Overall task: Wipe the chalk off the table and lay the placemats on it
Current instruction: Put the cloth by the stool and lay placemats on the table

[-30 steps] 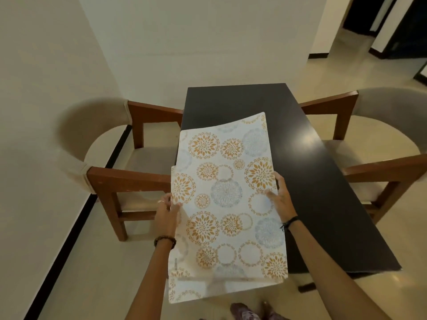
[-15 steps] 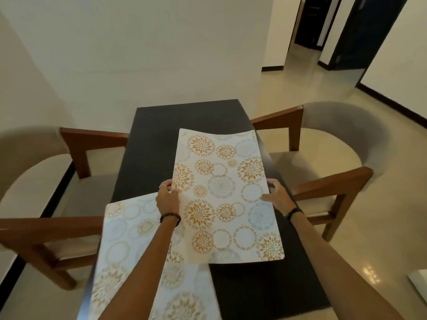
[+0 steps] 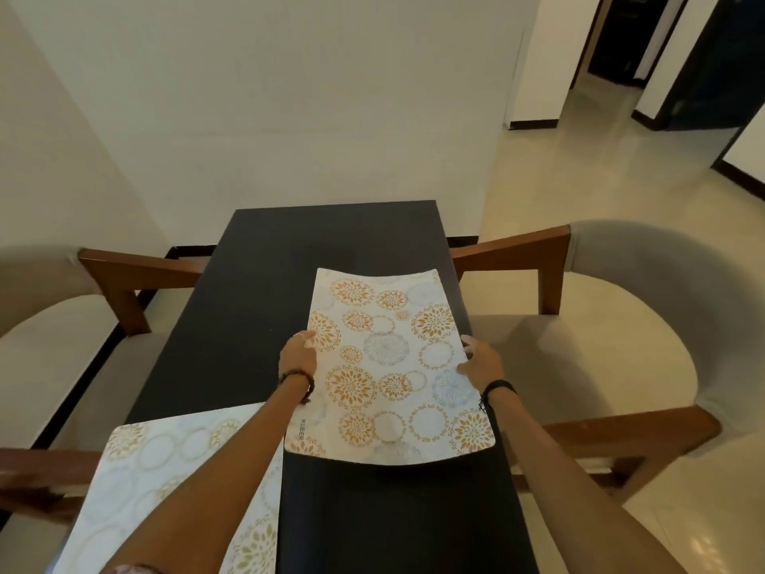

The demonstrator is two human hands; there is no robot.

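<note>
**Two hands holding a flowery placemat over the dark table**

The left hand point(image 3: 299, 355) is holding the left edge of a placemat point(image 3: 389, 366), with its fingers curled onto the edge. The right hand point(image 3: 482, 363) is holding the right edge in the same sort of grip, thumb on top. I cannot see the fingers under the mat, so how tight each grip is stays a bit unclear.

The placemat is bending in the middle like a shallow bowl, with its far and near ends curving up. It is white with orange and blue flower circles. It is sitting over the right half of the black table point(image 3: 232, 325), and it seems to be just above the top, not flat on it.

A second placemat point(image 3: 165, 482) is lying flat on the near left part of the table, under the left arm.

A chair point(image 3: 621, 325) with wooden arms is standing at the right side. Another chair point(image 3: 62, 325) is standing at the left.
</note>
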